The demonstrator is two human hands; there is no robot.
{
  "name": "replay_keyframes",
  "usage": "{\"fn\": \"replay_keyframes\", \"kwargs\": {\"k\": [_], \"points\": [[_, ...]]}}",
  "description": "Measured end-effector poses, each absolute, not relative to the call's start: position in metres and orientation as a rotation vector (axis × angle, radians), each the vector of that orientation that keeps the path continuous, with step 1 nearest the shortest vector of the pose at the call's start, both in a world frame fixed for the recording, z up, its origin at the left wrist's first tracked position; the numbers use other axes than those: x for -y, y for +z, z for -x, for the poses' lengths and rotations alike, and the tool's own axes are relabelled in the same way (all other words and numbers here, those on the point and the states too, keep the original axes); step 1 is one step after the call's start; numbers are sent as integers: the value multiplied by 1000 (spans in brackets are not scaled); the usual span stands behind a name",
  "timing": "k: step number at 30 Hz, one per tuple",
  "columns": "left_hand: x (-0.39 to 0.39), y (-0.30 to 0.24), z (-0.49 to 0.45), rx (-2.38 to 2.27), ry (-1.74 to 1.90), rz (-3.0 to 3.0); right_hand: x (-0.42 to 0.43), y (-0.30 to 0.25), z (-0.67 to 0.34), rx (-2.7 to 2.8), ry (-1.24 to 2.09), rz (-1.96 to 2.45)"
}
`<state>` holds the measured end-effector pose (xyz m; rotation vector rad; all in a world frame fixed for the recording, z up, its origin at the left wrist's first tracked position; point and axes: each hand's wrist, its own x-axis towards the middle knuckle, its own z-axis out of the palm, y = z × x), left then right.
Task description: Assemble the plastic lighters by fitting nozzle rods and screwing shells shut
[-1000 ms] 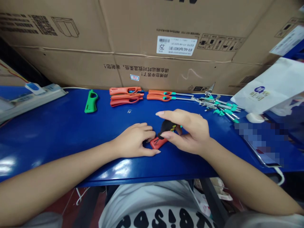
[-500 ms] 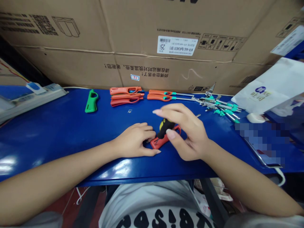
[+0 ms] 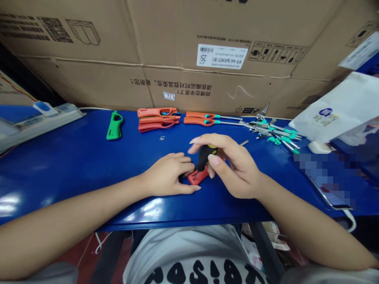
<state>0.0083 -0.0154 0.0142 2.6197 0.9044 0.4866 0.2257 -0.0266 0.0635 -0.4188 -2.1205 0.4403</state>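
Note:
On the blue table in front of me lies a red lighter handle (image 3: pixel 199 177), partly covered by my fingers. My left hand (image 3: pixel 168 173) rests flat to its left, curled fingers against its end and thumb stretched along the near side. A stubby black and yellow screwdriver (image 3: pixel 203 157) stands tilted on the handle, its shaft meeting the red plastic near the left end. My right hand (image 3: pixel 237 165) is closed around the screwdriver's grip, thumb on the near side and index finger arched over the top. The trigger end of the handle is hidden behind this hand.
Behind are several red lighter handles (image 3: pixel 156 125), two orange lighters (image 3: pixel 199 122) with metal tubes, and a green handle (image 3: pixel 115 127). A pile of metal lighter tubes (image 3: pixel 275 134), a white bag (image 3: pixel 334 110) and a phone (image 3: pixel 328 181) lie right. A cardboard box (image 3: pixel 166 47) walls the back.
My right hand has lowered slightly and its fingers have closed further round the screwdriver's grip, which has turned a little. My left hand and the red handle keep their place.

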Motion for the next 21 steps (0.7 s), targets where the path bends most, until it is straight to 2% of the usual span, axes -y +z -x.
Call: {"fn": "replay_keyframes", "kwargs": {"k": [2,8,15,21], "points": [[16,14,-9,-930,456,-2640,27,63,-225,2088,443,422],[16,14,-12,-976,461,-2617,21,63,-224,2004,171,403],[16,16,-12,-977,442,-2616,26,65,-228,2128,403,453],[18,14,-13,-1007,462,-2629,29,64,-225,2095,197,491]]}}
